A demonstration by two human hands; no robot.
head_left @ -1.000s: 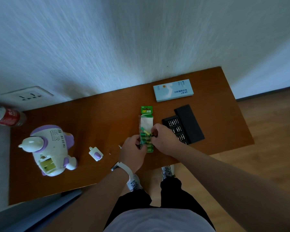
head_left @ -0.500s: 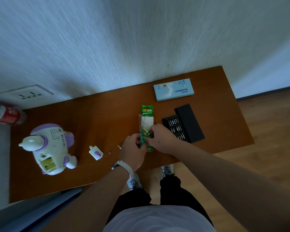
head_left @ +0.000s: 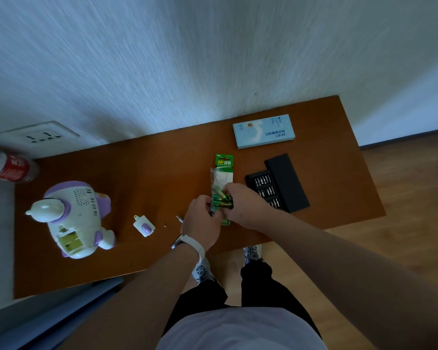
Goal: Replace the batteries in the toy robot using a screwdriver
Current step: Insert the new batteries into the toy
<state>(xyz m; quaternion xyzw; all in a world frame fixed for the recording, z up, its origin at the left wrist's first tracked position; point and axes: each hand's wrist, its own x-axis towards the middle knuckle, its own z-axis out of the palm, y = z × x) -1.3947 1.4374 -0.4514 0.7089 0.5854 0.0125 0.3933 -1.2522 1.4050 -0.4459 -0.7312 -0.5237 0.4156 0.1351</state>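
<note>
A green battery pack (head_left: 224, 164) lies in the middle of the brown table (head_left: 162, 173). My left hand (head_left: 200, 223) grips its near end. My right hand (head_left: 245, 205) pinches the green and gold batteries (head_left: 221, 198) at the pack's opened blister. The white and purple toy robot (head_left: 74, 215) lies on its front at the left, its battery compartment (head_left: 67, 239) open. Its small cover (head_left: 144, 225) lies to the right of it, with a tiny screw (head_left: 165, 226) beyond. A screwdriver tip (head_left: 178, 219) pokes out from under my left hand.
An open black bit case (head_left: 278, 184) sits right of the pack. A light blue box (head_left: 263, 131) lies near the wall behind it. A plastic bottle (head_left: 8, 168) lies at the far left by a wall socket (head_left: 39, 135). My feet stand under the table's near edge.
Both hands have stayed on the battery pack, and my right hand's fingers have worked slightly at the batteries. Nothing else has moved.
</note>
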